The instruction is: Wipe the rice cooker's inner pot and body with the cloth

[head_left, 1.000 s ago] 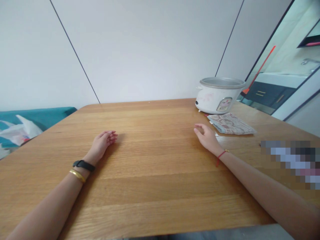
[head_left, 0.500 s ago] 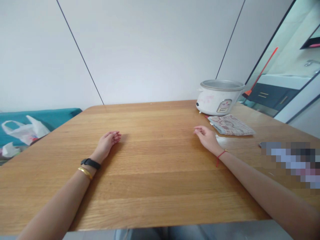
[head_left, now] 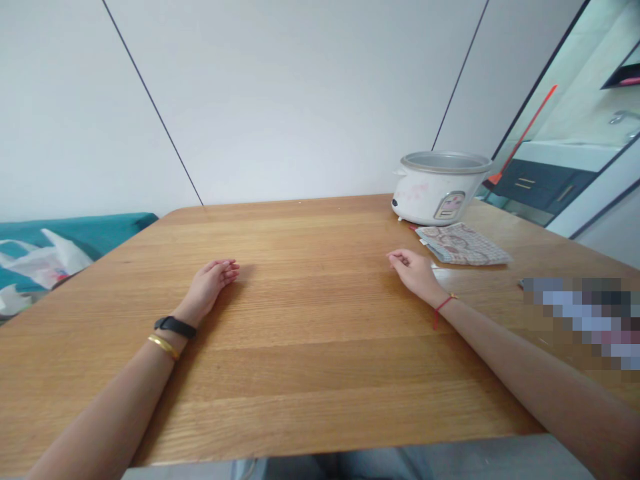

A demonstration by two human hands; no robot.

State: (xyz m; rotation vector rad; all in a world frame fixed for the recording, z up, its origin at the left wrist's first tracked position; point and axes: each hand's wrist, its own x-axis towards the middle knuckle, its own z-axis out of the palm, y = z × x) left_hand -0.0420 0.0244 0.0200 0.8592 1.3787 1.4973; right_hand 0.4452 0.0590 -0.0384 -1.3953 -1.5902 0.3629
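My left hand [head_left: 214,283] rests on its side on the wooden table [head_left: 310,333], its fingers loosely curled in and pressed together. A black band [head_left: 175,327] and a gold bangle [head_left: 163,347] circle that wrist. On the right, my right hand [head_left: 413,270] lies on the tabletop in a loose fist, with a red string bracelet [head_left: 437,310] at the wrist. No object shows in either hand. Just beyond the right hand is a folded patterned cloth [head_left: 463,244], apart from the fingers.
Behind the cloth stands a white rice cooker [head_left: 435,193] without a lid. A blurred-out item [head_left: 585,320] lies at the table's right side. White plastic bags [head_left: 47,260] sit on a teal seat [head_left: 115,230] at left. A pale wall [head_left: 300,100] borders the table's far edge.
The view has shifted slightly, so the table and cooker sit a little higher in the picture. Both hands keep nearly the same pose and place on the table.
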